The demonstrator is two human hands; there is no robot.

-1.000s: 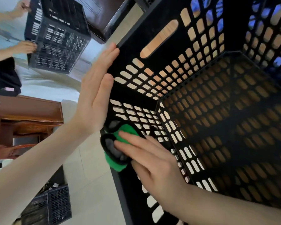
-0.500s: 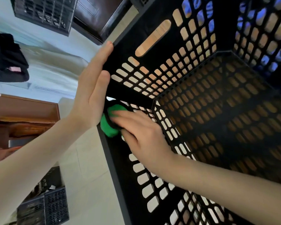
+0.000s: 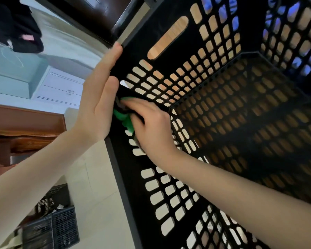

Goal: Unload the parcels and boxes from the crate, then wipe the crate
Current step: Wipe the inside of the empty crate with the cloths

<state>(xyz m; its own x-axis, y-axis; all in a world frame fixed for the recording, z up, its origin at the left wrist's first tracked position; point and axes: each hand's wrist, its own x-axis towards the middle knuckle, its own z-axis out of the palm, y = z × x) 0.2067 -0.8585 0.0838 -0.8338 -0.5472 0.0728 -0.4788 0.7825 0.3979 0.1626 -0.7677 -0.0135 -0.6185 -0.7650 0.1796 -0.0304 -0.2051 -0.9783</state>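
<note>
The black crate [image 3: 127,191] fills most of the view. It appears tipped so that its open mouth faces the person, and its depth runs away from them toward the slatted base on the far right. No parcels or boxes show inside it, so the unloading looks finished and the wiping is the step in hand.

The left hand [image 3: 95,105] lies flat and released against the outer face of the crate's left wall, fingers straight and pointing up along the rim. It seems to brace the wall. The right hand [image 3: 151,128] reaches in from the lower right, its forearm crossing the mouth. Its fingers lie nearly straight over a green cloth [image 3: 127,121], pressing it to the inner face of the same wall. The thumb is hidden.

The cloth sits just inside the rim, at the corner where the left wall meets the upper one, directly opposite the left palm. From there the rest of that wall stretches down along the rim toward the person and inward toward the base. The right hand is the one placed to sweep it.

A smaller dark crate [image 3: 57,229] stands on the pale floor [image 3: 97,194] at lower left; what it holds cannot be made out.
</note>
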